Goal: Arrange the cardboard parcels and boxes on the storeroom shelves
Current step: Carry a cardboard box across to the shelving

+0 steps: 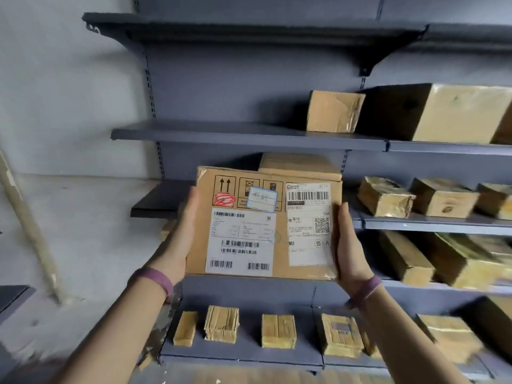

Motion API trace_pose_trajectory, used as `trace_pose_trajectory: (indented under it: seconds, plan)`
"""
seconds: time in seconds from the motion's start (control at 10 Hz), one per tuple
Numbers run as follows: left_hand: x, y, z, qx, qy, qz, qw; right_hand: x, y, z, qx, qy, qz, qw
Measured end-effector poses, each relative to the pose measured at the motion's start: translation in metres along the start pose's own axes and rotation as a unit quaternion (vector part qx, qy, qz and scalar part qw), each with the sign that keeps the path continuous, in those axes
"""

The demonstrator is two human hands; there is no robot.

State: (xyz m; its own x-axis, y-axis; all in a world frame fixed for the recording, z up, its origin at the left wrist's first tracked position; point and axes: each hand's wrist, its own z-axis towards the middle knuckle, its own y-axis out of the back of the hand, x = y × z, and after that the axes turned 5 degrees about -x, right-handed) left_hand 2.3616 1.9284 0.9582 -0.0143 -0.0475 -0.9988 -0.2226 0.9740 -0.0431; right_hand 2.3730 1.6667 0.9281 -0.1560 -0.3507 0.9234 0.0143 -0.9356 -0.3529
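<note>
I hold the labelled parcel (266, 225) in the air in front of the shelving's left bay. My left hand (188, 231) and right hand (347, 245) grip its 2 side edges, fingers wrapped behind. I judge it stiff, flat and light, and its tape possibly slick. The grey shelf (221, 134) above carries 1 small box (335, 112) near its right end.

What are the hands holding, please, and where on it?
A labelled box, held by its side edges: left hand on the left, right hand on the right.
</note>
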Motion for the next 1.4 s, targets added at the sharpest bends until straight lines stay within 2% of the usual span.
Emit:
trace_pose_trajectory:
  seconds: [0.1,0.2,0.4,0.7,0.9,1.1,1.2,1.3,1.4]
  plan:
    - [0.006,-0.068,-0.014,0.077,-0.010,-0.014,0.997,0.023,0.061,-0.022,-0.099,0.019,-0.025,0.995]
    - [0.011,-0.145,-0.033,0.118,0.019,-0.002,0.993,0.047,0.137,-0.051,-0.203,0.037,-0.051,0.977]
    - [0.039,-0.308,-0.082,0.223,0.037,0.037,0.973,0.103,0.279,-0.125,-0.312,0.021,-0.073,0.947]
    - [0.073,-0.534,-0.158,0.409,0.059,0.082,0.907,0.161,0.449,-0.219,-0.499,0.045,-0.029,0.865]
    - [0.104,-0.685,-0.184,0.492,0.075,0.077,0.864,0.182,0.559,-0.248,-0.560,0.077,-0.016,0.825]
    - [0.140,-0.865,-0.193,0.585,0.082,0.092,0.802,0.217,0.696,-0.231,-0.618,0.089,-0.023,0.781]
    - [0.150,-0.957,-0.185,0.632,0.094,0.077,0.765,0.244,0.756,-0.215,-0.628,0.090,-0.018,0.773]
    - [0.158,-1.042,-0.188,0.666,0.123,0.058,0.733,0.269,0.813,-0.204,-0.657,0.099,-0.018,0.747]
    - [0.164,-1.114,-0.201,0.681,0.096,0.059,0.724,0.287,0.870,-0.201,-0.689,0.115,-0.002,0.716]
